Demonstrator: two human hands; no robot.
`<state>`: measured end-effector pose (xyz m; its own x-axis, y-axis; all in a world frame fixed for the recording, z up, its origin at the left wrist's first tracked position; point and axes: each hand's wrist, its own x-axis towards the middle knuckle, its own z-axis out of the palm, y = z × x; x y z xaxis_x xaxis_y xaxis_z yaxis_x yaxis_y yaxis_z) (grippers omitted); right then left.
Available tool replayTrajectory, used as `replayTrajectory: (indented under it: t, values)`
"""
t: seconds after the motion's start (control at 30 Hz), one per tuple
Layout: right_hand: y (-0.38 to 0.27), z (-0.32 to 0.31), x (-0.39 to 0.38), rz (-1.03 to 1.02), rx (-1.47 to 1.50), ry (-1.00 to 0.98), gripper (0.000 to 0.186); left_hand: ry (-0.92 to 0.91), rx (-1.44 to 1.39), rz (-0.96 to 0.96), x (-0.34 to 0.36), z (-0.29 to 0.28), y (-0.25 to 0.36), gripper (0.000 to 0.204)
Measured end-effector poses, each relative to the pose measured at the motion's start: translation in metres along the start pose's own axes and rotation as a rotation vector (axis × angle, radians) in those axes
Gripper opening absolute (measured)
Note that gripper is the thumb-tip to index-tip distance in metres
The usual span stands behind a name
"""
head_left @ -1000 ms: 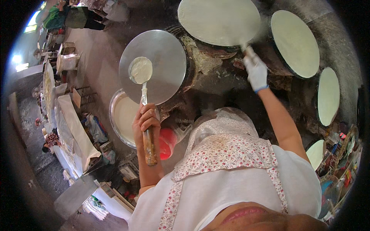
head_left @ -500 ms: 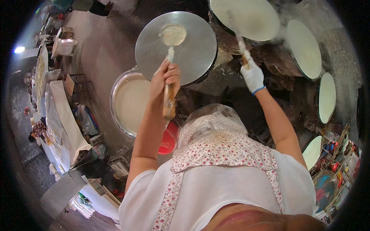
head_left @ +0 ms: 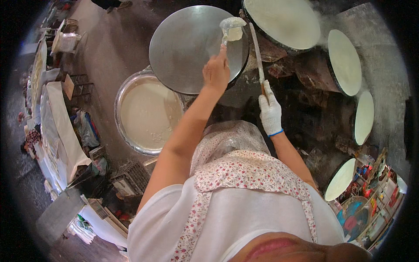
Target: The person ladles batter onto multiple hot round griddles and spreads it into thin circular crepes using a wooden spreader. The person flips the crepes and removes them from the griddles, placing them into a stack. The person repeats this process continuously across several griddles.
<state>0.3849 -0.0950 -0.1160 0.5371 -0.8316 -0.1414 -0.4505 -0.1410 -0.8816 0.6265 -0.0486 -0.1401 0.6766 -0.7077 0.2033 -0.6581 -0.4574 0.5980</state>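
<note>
My bare left hand (head_left: pixel 216 70) is closed on the handle of a ladle (head_left: pixel 231 23), tipped near the right side of a round metal griddle (head_left: pixel 183 50); a small pool of pale batter (head_left: pixel 235 36) shows beneath it. My right hand (head_left: pixel 270 107), in a white glove with a blue cuff, is closed on the wooden handle of a long flat spatula (head_left: pixel 259 59), which points away from me just right of the griddle. A wide metal basin (head_left: pixel 118 111) of batter stands at the griddle's near left.
Several round hot plates coated with pale batter (head_left: pixel 283 22) curve along the right, some steaming. A fan (head_left: pixel 352 216) is at lower right. On the left are a covered table (head_left: pixel 61 131), chairs (head_left: pixel 76 85), a wire crate (head_left: pixel 131 179) and another person in a checked shirt (head_left: pixel 32 139).
The ladle has moved right across the griddle and tipped over, with batter now under it. The spatula has left the coated upper plate and come down and leftward, beside the griddle.
</note>
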Motion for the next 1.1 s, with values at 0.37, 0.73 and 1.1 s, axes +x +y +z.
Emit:
replayTrajectory:
  t: [0.37, 0.73, 1.1]
  values:
    - [-0.054, 0.095, 0.060, 0.064, -0.373, -0.099, 0.053, 0.228, 0.279, -0.210, 0.059, -0.081, -0.130, 0.047]
    - [-0.054, 0.117, 0.072, -0.168, -0.369, 0.015, 0.050, 0.182, -0.558, -0.418, -0.131, -0.171, -0.060, 0.046]
    - [-0.069, 0.115, 0.080, -0.179, -0.450, -0.054, 0.048, 0.189, -0.732, -0.373, -0.189, -0.206, -0.046, 0.047]
